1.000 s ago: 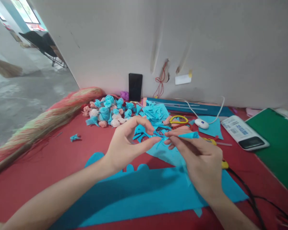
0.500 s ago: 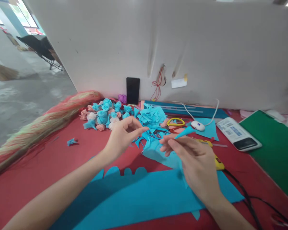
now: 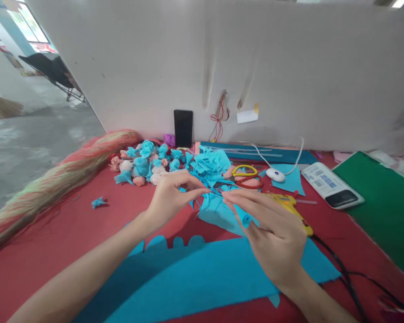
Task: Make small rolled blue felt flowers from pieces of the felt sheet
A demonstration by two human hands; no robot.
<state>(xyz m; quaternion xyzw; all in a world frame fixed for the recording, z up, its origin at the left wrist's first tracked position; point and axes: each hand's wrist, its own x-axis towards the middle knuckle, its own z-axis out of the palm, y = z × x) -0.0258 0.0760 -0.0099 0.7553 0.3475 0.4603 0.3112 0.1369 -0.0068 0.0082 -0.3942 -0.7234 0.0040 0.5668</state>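
My left hand (image 3: 175, 193) is pinched at thumb and forefinger near the middle of the view; whatever lies between the fingertips is too small to make out. Close to its right, my right hand (image 3: 272, 229) is closed on a rolled blue paper piece (image 3: 245, 218), whose coiled end shows below the fingers. The two sets of fingertips nearly meet. Beneath both hands lies a large blue sheet (image 3: 188, 278) with a scalloped top edge. Blue paper scraps (image 3: 210, 162) are heaped just beyond.
Blue and pink paper flowers (image 3: 141, 166) are piled at back left. Scissors (image 3: 245, 175), a white mouse-shaped device (image 3: 275, 175), a yellow glue gun (image 3: 289, 206) and a white power bank (image 3: 331, 186) sit right of centre. A black phone (image 3: 183, 128) leans on the wall.
My right hand has tilted, and the rolled blue piece has moved from above the fingers to below them. The fingertips of both hands have come closer together. The view has shifted slightly.
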